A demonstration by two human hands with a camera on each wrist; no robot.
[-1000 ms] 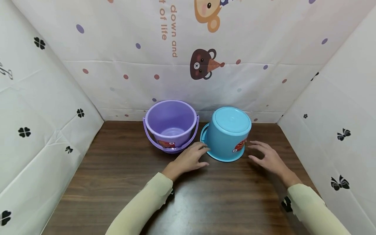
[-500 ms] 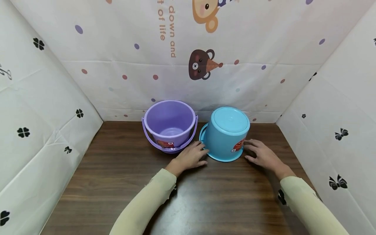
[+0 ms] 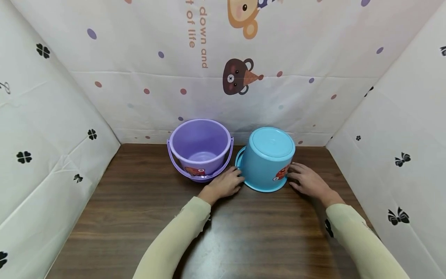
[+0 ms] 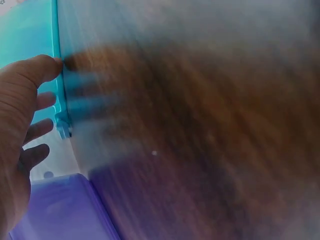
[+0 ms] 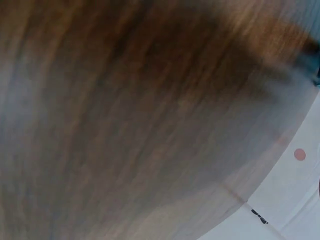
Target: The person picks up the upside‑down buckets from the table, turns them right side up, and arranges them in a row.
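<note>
The right hand (image 3: pixel 307 180) has closed in on the blue bucket (image 3: pixel 263 168), opposite the left hand (image 3: pixel 224 183); this is judged to flank it for two-handed handling. Both grips appear released, fingers relaxed. The bucket stands inverted on the far table (image 3: pixel 265 232), right of the purple bucket (image 3: pixel 202 141): base up, long axis upright, handle (image 3: pixel 237 157) leftward.

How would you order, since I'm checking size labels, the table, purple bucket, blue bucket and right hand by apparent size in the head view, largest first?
1. table
2. purple bucket and blue bucket, too alike to rank
3. right hand
</note>
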